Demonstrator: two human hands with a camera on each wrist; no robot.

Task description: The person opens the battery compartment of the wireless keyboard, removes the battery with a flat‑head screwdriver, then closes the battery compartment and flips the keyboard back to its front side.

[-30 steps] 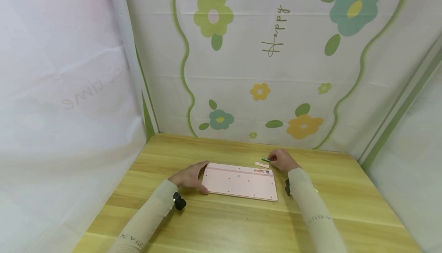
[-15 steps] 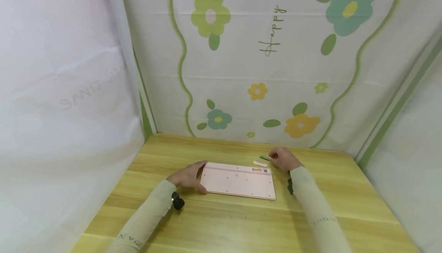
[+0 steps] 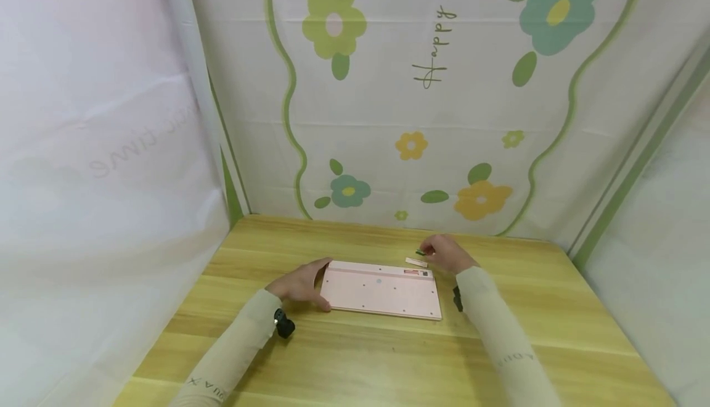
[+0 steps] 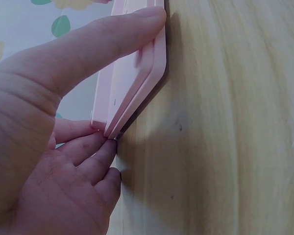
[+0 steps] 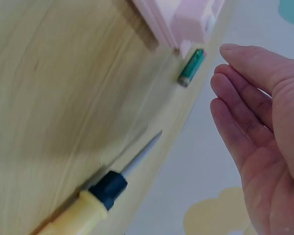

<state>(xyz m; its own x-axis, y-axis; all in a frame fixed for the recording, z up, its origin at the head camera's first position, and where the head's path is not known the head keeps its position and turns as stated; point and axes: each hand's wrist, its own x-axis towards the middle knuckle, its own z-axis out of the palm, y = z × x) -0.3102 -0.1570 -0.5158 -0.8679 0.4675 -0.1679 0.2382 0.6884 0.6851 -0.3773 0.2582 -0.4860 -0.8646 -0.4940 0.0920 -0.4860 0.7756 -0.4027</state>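
A pink flat board, apparently a keyboard lying face down (image 3: 383, 296), rests on the table with small screw holes showing. My left hand (image 3: 299, 282) grips its left end, thumb on the near corner and fingers at the far corner (image 4: 83, 152). Near the board's far right corner is a small recess (image 3: 416, 272) with red in it. A narrow pale cover strip (image 3: 416, 263) lies just behind. Beyond that lies a green battery (image 3: 420, 251), partly hidden in the head view by my right hand (image 3: 446, 253). In the right wrist view, my fingers hover apart from the battery (image 5: 191, 67).
A screwdriver with a yellow handle and black collar (image 5: 110, 188) lies on the wooden table (image 3: 355, 364), seen in the right wrist view. A white flowered cloth (image 3: 377, 98) hangs behind the table's far edge, with more cloth at both sides.
My right hand, at the battery's right end a second ago, drew back slightly right and has now come left over it. The left hand keeps its grip on the board.
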